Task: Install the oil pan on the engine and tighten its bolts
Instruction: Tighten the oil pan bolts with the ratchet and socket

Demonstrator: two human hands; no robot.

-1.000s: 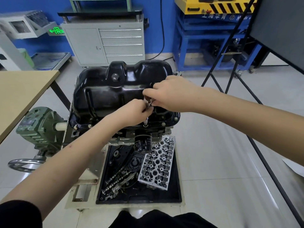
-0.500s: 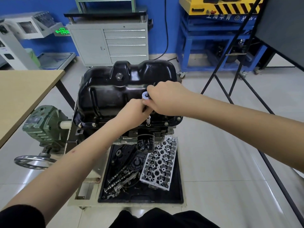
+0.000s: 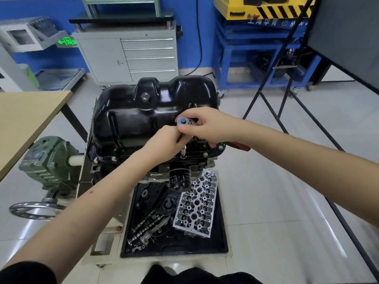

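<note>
— Can you read any words here?

— Not many. A green sign glows on the left, by the blue wall. It has an arrow that points left. The marks next to the arrow are too blurry to read.

— What about the blue frame at the back?

— It has a row of pale letters along its top bar, under the yellow box with black stripes. They are too small and fuzzy to make out.

— And the black oil filter under the engine?

— It has tiny white writing around it. I cannot read that either.
</note>
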